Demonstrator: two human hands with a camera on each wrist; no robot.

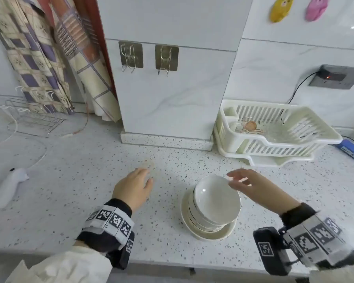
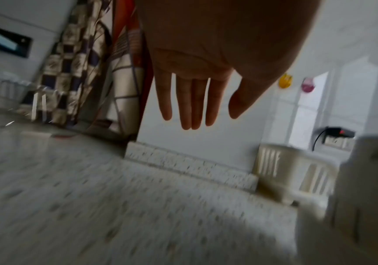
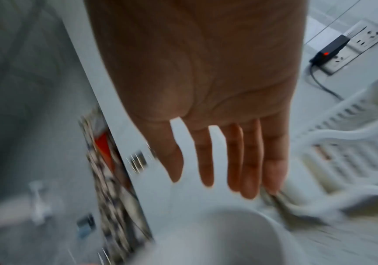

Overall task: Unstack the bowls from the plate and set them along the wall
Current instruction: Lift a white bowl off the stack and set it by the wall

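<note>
A stack of several white bowls (image 1: 216, 201) sits on a white plate (image 1: 211, 233) on the speckled counter, near its front edge. My right hand (image 1: 241, 181) hovers at the far right rim of the top bowl with fingers spread and straight, holding nothing. The right wrist view shows those fingers (image 3: 249, 170) extended above the blurred top bowl (image 3: 217, 238). My left hand (image 1: 140, 180) floats flat over bare counter to the left of the stack, fingers (image 2: 189, 104) straight and empty. The stack (image 2: 362, 197) shows blurred at the right edge of the left wrist view.
A white tiled pillar (image 1: 172, 88) rises behind the hands, its base ledge (image 1: 166, 140) along the counter. A cream dish rack (image 1: 274, 133) stands at the back right, below a wall socket (image 1: 337, 77). A wire rack (image 1: 35, 117) and white handheld device (image 1: 8, 186) lie left.
</note>
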